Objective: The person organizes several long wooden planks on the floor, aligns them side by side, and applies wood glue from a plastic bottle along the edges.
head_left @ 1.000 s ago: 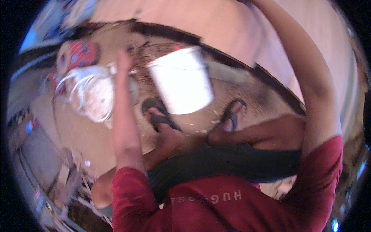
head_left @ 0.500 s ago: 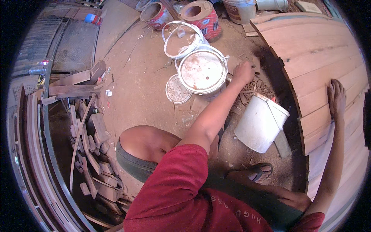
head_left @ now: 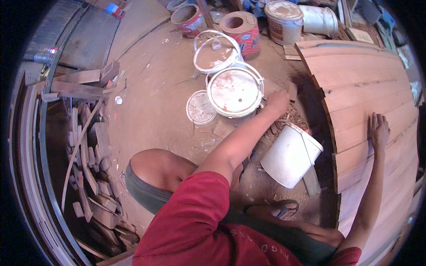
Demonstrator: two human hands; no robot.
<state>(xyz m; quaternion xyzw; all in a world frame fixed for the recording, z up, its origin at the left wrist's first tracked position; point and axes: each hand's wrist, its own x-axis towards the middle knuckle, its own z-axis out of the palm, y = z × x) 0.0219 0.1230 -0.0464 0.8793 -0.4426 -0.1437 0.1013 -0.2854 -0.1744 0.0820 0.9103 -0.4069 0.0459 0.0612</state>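
My left hand [head_left: 278, 103] reaches low over wood scraps [head_left: 290, 119] on the floor, just right of a white lidded bucket [head_left: 235, 91]. Its fingers are curled closed, and what they hold, if anything, is hidden. A small wood piece [head_left: 292, 91] shows right by the fingertips. Nearer me, an open white bucket [head_left: 291, 155] with a wire handle leans tilted. On the right, my right hand [head_left: 379, 129] rests on a wide surface of joined wooden planks [head_left: 355, 99], its fingers apart and slightly bent, with nothing seen in it.
Another white bucket [head_left: 217, 55] and a flat round lid [head_left: 201, 107] sit beside the lidded one. Red containers [head_left: 239, 33] and a brown-stained bucket [head_left: 284, 22] stand farther back. Stacked wood offcuts [head_left: 95, 177] and long rails [head_left: 33, 177] line the left side.
My view has shifted, so the buckets and planks appear lower. My right hand's fingers, which lay flatter on the planks, are now more bent. My left hand stays low by the scraps.
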